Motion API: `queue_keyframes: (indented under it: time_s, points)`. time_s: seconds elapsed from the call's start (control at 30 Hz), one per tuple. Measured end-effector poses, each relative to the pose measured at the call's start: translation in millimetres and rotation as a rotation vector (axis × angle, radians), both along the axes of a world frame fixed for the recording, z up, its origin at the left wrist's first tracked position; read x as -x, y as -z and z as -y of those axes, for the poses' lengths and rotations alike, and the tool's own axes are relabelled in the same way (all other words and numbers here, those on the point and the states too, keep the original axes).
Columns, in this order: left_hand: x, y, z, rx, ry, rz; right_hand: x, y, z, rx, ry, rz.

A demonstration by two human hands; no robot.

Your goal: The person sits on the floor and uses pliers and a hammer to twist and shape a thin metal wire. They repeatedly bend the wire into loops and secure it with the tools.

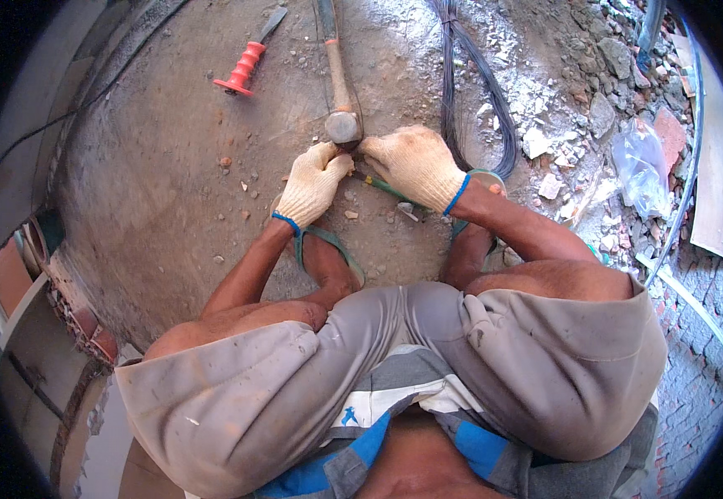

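Note:
My left hand (315, 183) and my right hand (418, 166), in cream knitted gloves with blue cuffs, meet close together just below a hammer's head. Both hands are closed, fingertips pinched; what they hold is too small to make out. The hammer (343, 127) lies on the ground, its round steel face toward me and its wooden handle pointing away. A thin dark wire (358, 83) curves beside that handle toward my fingertips. Under my right hand passes a thin green rod or tube (384, 188) with a yellowish end.
A chisel with a red ribbed hand guard (246, 66) lies at the far left. Beyond my right hand is a tied bundle of dark wire (494, 91). Rubble (602, 116), a clear plastic bag (641, 166) and a blue hose (697, 116) lie to the right. My sandalled feet flank the hands.

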State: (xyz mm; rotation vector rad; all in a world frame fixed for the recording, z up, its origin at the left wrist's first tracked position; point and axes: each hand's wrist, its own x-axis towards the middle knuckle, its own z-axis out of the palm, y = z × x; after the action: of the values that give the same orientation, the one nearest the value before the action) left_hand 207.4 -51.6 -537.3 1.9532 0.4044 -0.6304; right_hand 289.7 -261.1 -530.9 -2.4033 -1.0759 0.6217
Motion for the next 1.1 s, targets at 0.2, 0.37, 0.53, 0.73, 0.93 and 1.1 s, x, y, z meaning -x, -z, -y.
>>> queue_keyframes:
  time_s: [0.2,0.37,0.53,0.73,0.93,1.1]
  points:
    - [2.8,-9.8,2.1,0.131,-0.085,-0.046,-4.9,-2.4,3.1,-0.024,-0.002,0.002]
    - [-0.3,-7.7,-0.5,0.138,-0.071,-0.075,-11.2,-0.4,2.1,-0.054,0.036,0.058]
    - [-2.2,-9.5,-3.8,0.035,0.018,0.021,-18.0,1.6,4.4,-0.068,-0.002,0.101]
    - [-1.3,-16.2,5.4,0.158,-0.112,-0.101,-23.8,10.5,6.9,-0.07,0.023,0.094]
    - [8.1,-29.0,10.6,0.246,-0.289,-0.162,-14.1,21.4,4.9,-0.22,0.055,0.143]
    - [6.8,-36.4,16.8,0.325,-0.355,-0.199,-6.4,29.7,7.1,-0.22,0.007,0.314]
